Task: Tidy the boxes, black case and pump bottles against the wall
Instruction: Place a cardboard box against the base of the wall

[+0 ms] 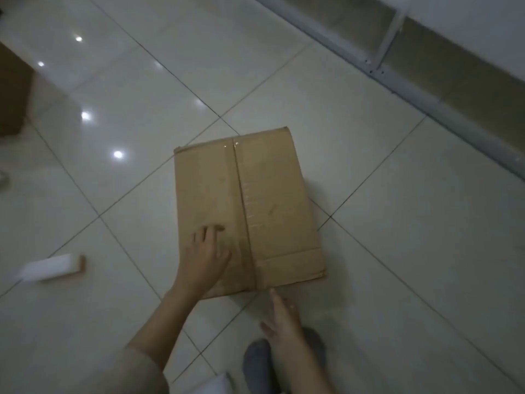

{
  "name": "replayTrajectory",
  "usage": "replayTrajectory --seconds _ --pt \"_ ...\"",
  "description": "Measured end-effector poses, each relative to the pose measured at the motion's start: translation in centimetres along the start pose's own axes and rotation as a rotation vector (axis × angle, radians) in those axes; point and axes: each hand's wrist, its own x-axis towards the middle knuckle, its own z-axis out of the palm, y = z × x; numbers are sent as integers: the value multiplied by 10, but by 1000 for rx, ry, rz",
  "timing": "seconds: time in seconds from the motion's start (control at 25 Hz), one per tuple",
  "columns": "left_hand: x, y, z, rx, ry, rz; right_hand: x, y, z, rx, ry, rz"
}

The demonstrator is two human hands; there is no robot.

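Note:
A taped brown cardboard box (261,200) lies flat on the tiled floor in the middle of the view. My left hand (206,255) rests on its near left part, fingers spread and flat on the lid. My right hand (281,319) is just in front of the box's near edge, fingers straight, a fingertip reaching the edge at the tape seam. A small white box (52,268) lies on the floor to the left. No black case or pump bottles show.
A white metal shelf frame (397,66) runs along the wall at upper right. A dark brown box (12,92) stands at the left edge. My grey-socked feet (261,365) are right behind the right hand. Something white (213,385) lies at the bottom edge.

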Motion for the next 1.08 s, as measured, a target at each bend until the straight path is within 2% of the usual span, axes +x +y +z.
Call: replayTrajectory --seconds 0.08,0.2,0.32,0.52,0.68,0.76,0.88,1.08 --pt "33 -12 15 18 65 46 21 6 16 62 -54 -36" --pt "83 -20 16 -14 -22 -22 46 5 29 85 116 -161" --pt "103 -23 25 61 -84 25 55 -3 18 5 250 -250" --pt "132 -5 23 111 -16 -7 67 -65 -22 -68 419 -457" --pt "164 1 12 135 -25 -98 80 -114 -52 -44 510 -500" --pt "175 3 11 137 -88 -144 80 -133 -57 -18 521 -491" --pt "186 11 13 -9 -65 -214 78 -152 -59 -20 476 -477" --pt "197 50 -7 -62 -33 -141 60 -199 -73 -121 401 -550"
